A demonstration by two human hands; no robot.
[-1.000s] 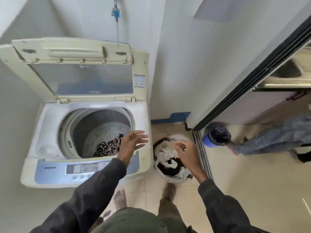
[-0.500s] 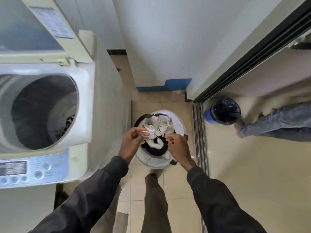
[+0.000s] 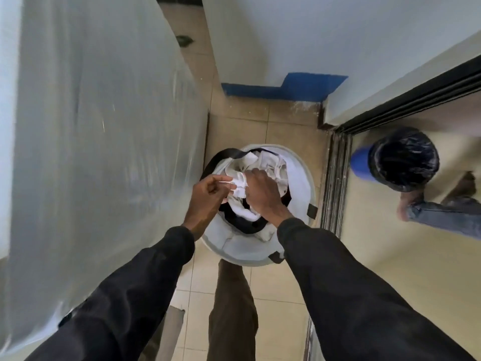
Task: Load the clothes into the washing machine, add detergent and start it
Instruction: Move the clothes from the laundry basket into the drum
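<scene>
A round white laundry basket (image 3: pixel 299 183) with black handles stands on the tiled floor, filled with white and black clothes. A crumpled white garment (image 3: pixel 240 186) lies on top of the pile. My left hand (image 3: pixel 208 194) pinches its left edge and my right hand (image 3: pixel 263 194) clutches it from the right, both over the basket. The washing machine's side panel (image 3: pixel 104 126), wrapped in clear plastic film, fills the left of the view; its drum and controls are out of sight.
A blue bin with a black liner (image 3: pixel 403 158) stands beyond the sliding-door track (image 3: pixel 335 178) on the right. Another person's jeans leg and foot (image 3: pixel 442 212) are beside it. White walls with a blue skirting (image 3: pixel 281 87) close the corner ahead.
My view dropped from the open washer drum down to the basket. My left hand came away from the drum, and both hands now grip the white garment.
</scene>
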